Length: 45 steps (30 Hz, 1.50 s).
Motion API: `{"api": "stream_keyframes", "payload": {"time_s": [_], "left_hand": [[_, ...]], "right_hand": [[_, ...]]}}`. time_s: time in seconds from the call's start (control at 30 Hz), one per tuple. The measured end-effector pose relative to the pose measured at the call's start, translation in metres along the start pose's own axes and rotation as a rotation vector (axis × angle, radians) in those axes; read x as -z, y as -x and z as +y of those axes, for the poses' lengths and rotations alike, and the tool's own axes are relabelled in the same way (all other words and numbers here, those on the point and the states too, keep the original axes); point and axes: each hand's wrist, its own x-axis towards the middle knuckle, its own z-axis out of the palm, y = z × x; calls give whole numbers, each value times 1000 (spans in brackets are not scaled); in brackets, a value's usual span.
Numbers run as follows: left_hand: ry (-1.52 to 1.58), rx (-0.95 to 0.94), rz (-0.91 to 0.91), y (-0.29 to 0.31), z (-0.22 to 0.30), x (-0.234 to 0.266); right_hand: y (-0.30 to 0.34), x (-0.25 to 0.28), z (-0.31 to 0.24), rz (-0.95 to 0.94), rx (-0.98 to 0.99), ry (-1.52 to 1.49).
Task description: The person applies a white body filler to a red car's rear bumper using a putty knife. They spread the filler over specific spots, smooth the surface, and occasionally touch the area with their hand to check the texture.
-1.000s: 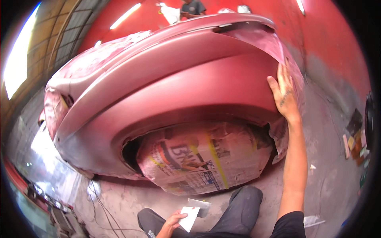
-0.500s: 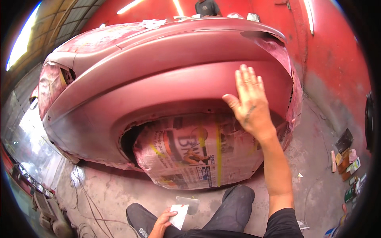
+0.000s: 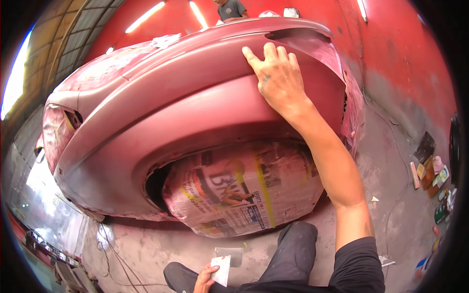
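Observation:
A car fender (image 3: 210,105) in matte pinkish-red primer curves across the view, with greyer patches at its left end. My right hand (image 3: 279,80) rests on its upper part, below the dark gap near the top edge. The thumb is spread wide and the fingers curve over the panel; nothing shows in the hand. Low in front of me, my left hand (image 3: 205,277) pinches a small white sheet (image 3: 221,270) between thumb and fingers. A grey rectangular piece (image 3: 229,255) shows just beyond the sheet; whether they touch, I cannot tell. Newspaper masking (image 3: 234,190) covers the wheel.
Another person (image 3: 231,10) stands beyond the car. Cables (image 3: 119,261) trail over the concrete floor at left, near some machinery (image 3: 68,276). Blocks and scraps (image 3: 430,178) lie at the right by the red wall (image 3: 400,58). My knees (image 3: 293,249) are close to the wheel.
My right hand has slid up and to the left over the fender, its fingers now curved instead of stretched flat. My left hand still holds the white sheet. The whole view has shifted slightly.

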Motion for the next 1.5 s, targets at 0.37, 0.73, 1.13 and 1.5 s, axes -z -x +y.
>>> {"api": "stream_keyframes", "payload": {"time_s": [0.37, 0.73, 1.13, 1.5], "left_hand": [[-20, 49, -21, -13, 0, -21], [-25, 15, -9, -13, 6, -37], [-86, 86, -16, -29, 3, -33], [-57, 110, -51, -31, 3, -44]], "right_hand": [[-14, -3, 20, -50, 18, 7], [-3, -2, 27, 12, 41, 9], [-10, -2, 34, -34, 121, 20], [-24, -8, 26, -16, 190, 26]]}}
